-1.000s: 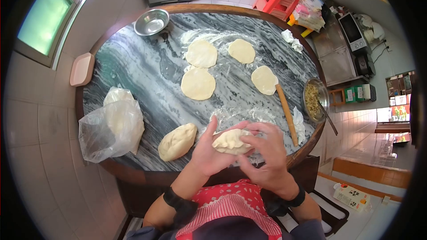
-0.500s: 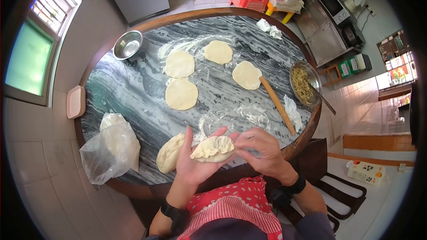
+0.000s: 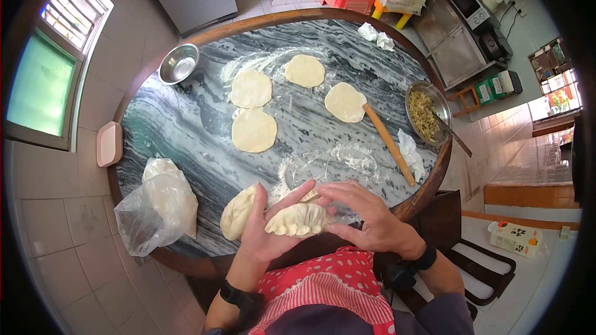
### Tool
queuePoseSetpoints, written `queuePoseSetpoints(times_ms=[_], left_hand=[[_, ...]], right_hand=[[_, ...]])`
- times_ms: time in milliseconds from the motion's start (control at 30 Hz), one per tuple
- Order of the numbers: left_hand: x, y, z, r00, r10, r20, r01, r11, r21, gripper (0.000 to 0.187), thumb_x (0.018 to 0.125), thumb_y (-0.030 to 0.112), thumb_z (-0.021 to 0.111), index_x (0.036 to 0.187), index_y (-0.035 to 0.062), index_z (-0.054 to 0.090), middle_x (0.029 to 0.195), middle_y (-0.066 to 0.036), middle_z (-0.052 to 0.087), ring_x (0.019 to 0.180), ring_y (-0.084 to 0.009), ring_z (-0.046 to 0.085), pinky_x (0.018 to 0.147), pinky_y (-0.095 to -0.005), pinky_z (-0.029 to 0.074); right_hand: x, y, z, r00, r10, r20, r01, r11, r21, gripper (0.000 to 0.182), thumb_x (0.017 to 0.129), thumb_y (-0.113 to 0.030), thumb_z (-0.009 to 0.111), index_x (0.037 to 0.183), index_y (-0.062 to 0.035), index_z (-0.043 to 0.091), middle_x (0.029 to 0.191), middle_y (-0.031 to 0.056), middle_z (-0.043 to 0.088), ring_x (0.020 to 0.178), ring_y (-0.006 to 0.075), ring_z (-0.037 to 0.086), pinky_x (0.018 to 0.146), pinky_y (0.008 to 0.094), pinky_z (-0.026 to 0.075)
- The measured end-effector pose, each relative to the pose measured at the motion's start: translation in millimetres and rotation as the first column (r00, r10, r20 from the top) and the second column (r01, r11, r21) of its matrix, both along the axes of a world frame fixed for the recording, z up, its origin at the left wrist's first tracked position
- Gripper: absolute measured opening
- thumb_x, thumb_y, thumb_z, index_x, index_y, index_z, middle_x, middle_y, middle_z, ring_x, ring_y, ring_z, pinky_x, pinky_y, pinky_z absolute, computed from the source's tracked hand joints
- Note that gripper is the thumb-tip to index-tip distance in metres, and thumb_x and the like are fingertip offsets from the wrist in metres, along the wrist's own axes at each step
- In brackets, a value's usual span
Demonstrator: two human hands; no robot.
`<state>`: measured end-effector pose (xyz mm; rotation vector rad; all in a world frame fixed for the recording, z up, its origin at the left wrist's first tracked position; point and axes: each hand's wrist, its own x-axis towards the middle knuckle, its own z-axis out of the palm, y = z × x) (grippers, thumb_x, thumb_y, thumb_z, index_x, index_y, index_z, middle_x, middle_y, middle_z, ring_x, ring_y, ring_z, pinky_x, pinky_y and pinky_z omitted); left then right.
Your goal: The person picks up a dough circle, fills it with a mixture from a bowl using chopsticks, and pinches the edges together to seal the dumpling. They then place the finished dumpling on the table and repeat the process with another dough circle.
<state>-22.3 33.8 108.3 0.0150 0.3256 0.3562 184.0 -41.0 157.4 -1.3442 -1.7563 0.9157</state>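
Note:
A pale folded dumpling (image 3: 297, 220) with a pleated edge lies in the palm of my left hand (image 3: 267, 229). My right hand (image 3: 363, 214) closes over its right end, fingers pinching the seam. Both hands hover above the near edge of the marble table (image 3: 186, 130). A lump of raw dough (image 3: 238, 212) rests on the table just left of my left hand. Several flat round dough wrappers (image 3: 254, 129) lie farther back on the floured surface.
A wooden rolling pin (image 3: 388, 143) lies to the right, beside a metal bowl of filling (image 3: 426, 115) with a utensil in it. A plastic bag of dough (image 3: 158, 205) sits at the near left. An empty metal bowl (image 3: 179, 64) stands far left.
The dumpling went from a rounded bundle to an opened pleated half-moon and is now closed lower in my left palm. My right hand has moved back over it. The camera view shifted.

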Motion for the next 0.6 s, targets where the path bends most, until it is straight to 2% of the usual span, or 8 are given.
queuePoseSetpoints(times_ms=[133,200,333,400,467,533,567,600], left_hand=[[-5.9,-0.4,-1.1,0.997,-0.027,0.067,0.025,0.999,0.037,0.096,0.091,0.075,0.024,0.154,0.0032,0.014,0.15,-0.026,0.032,0.141,-0.0425,0.029,0.114,-0.0538,0.026],[-4.6,-2.0,6.4,0.998,-0.024,-0.064,0.025,1.0,0.015,0.091,0.093,0.073,0.026,0.154,0.0061,0.014,0.15,-0.022,0.034,0.14,-0.0374,0.033,0.113,-0.0534,0.028],[1.2,-0.8,-1.3,0.998,-0.026,-0.05,0.024,0.999,-0.041,0.085,0.095,0.069,0.027,0.154,0.0089,0.018,0.148,-0.019,0.037,0.136,-0.0336,0.04,0.112,-0.0524,0.03],[6.9,3.6,1.7,0.962,-0.087,-0.258,0.06,0.992,-0.112,0.08,0.095,0.068,0.03,0.153,0.0132,0.021,0.147,-0.016,0.039,0.134,-0.032,0.041,0.113,-0.0488,0.031],[5.3,7.0,-9.8,0.961,-0.075,-0.266,0.04,0.99,-0.134,0.082,0.095,0.068,0.032,0.154,0.0126,0.018,0.146,-0.014,0.039,0.133,-0.0309,0.042,0.111,-0.0498,0.033],[7.5,9.6,-11.7,0.979,-0.022,-0.203,-0.031,0.966,-0.257,0.075,0.095,0.069,0.026,0.143,0.0124,0.038,0.141,-0.012,0.047,0.131,-0.0303,0.044,0.107,-0.05,0.037],[5.9,9.8,-8.2,0.981,-0.037,-0.191,-0.002,0.98,-0.201,0.073,0.096,0.069,0.025,0.14,0.0129,0.041,0.14,-0.011,0.047,0.129,-0.0291,0.045,0.108,-0.0461,0.034],[5.8,10.4,2.4,0.981,-0.023,-0.19,-0.016,0.979,-0.202,0.073,0.096,0.069,0.025,0.14,0.0129,0.041,0.14,-0.011,0.047,0.129,-0.0291,0.045,0.108,-0.0461,0.034]], right_hand=[[-4.6,0.3,-4.2,0.999,-0.014,-0.045,0.011,0.998,-0.067,0.067,0.076,-0.018,0.078,0.135,-0.0025,0.05,0.132,0.0181,0.053,0.122,0.0347,0.051,0.102,0.0434,0.041],[-10.0,4.4,-3.6,0.99,0.123,0.075,-0.128,0.99,0.065,0.073,0.075,-0.022,0.08,0.138,-0.0038,0.048,0.134,0.0181,0.051,0.123,0.0344,0.05,0.103,0.0442,0.039],[-27.4,4.9,-18.0,0.976,0.173,0.13,-0.175,0.985,0.006,0.078,0.072,-0.022,0.081,0.14,-0.0061,0.045,0.131,0.0184,0.052,0.124,0.0337,0.049,0.104,0.0454,0.037],[-32.7,6.9,-31.0,0.988,0.118,0.095,-0.119,0.993,0.007,0.075,0.072,-0.019,0.081,0.138,-0.0063,0.048,0.128,0.0202,0.053,0.124,0.0336,0.049,0.103,0.0435,0.039],[-32.5,13.9,-42.8,0.974,0.018,-0.226,-0.068,0.974,-0.217,0.069,0.073,-0.015,0.079,0.135,-0.0041,0.051,0.129,0.021,0.052,0.124,0.0313,0.05,0.102,0.0403,0.041],[-28.5,14.6,-58.8,0.963,-0.051,-0.263,-0.026,0.959,-0.281,0.054,0.083,-0.013,0.072,0.132,-0.0026,0.053,0.128,0.0185,0.054,0.122,0.027,0.053,0.1,0.0362,0.044],[-25.9,16.4,-68.0,0.763,-0.261,-0.591,-0.101,0.855,-0.509,0.05,0.088,-0.015,0.067,0.133,-0.0029,0.052,0.128,0.0169,0.055,0.119,0.0253,0.055,0.099,0.0356,0.045],[-23.4,17.4,-80.0,0.439,-0.516,-0.735,-0.269,0.705,-0.656,0.045,0.092,-0.016,0.062,0.134,-0.0033,0.051,0.127,0.0153,0.056,0.117,0.0237,0.057,0.098,0.035,0.046]])
